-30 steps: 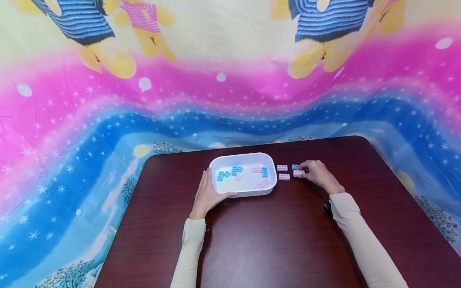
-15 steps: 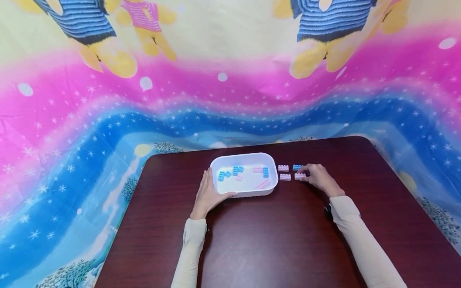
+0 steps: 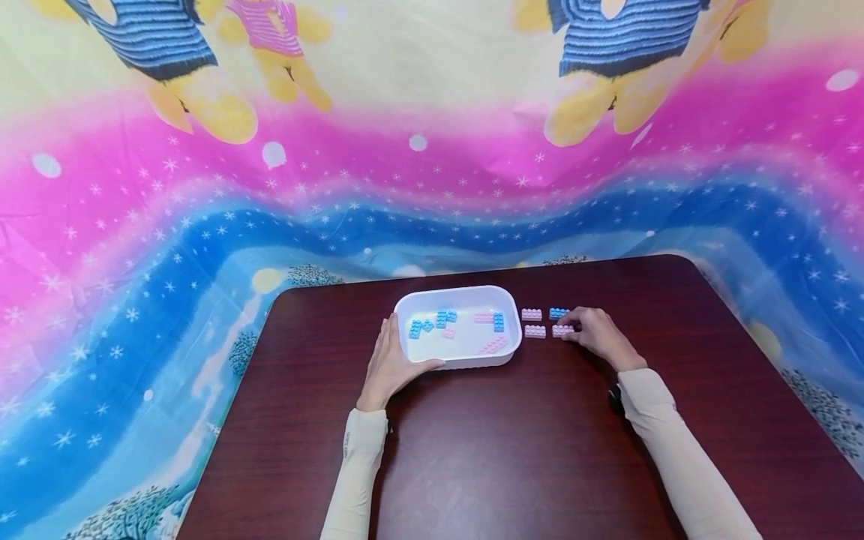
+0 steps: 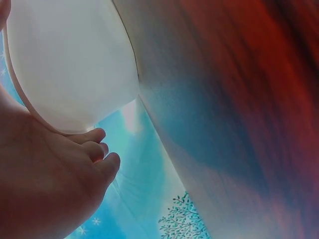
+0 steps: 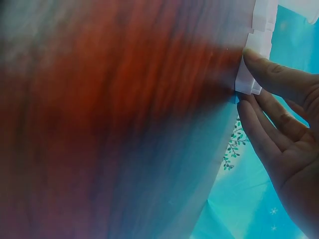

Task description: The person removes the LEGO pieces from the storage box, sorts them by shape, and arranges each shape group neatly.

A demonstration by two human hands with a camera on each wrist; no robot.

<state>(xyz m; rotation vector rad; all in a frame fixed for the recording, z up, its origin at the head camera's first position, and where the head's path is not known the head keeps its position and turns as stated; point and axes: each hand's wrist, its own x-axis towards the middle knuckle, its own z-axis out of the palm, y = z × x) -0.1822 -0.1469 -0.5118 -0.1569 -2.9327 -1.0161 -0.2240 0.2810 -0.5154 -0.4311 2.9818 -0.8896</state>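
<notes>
My left hand (image 3: 391, 366) holds the near left corner of a white plastic tub (image 3: 454, 362), fingers along its left wall and thumb along its front. In the left wrist view the fingertips (image 4: 112, 162) are beside the tub's outer wall (image 4: 75, 64). My right hand (image 3: 603, 336) pinches a pink toy building brick (image 3: 560, 330) at the table top, right of the tub. The right wrist view has the thumb (image 5: 279, 74) against the near face of that brick (image 5: 245, 74). Just behind it lies a blue brick (image 3: 557, 313), partly covered by the fingers.
Two more pink bricks, a rear one (image 3: 531, 314) and a front one (image 3: 535, 331), lie between the tub and my right hand. Several blue and pink bricks are scattered inside the tub. A patterned cloth (image 3: 432, 180) hangs behind the dark wooden table (image 3: 472, 450).
My right hand has come slightly down and toward me with the pink brick, which now lines up with the front pink brick. The left hand has stayed on the tub.
</notes>
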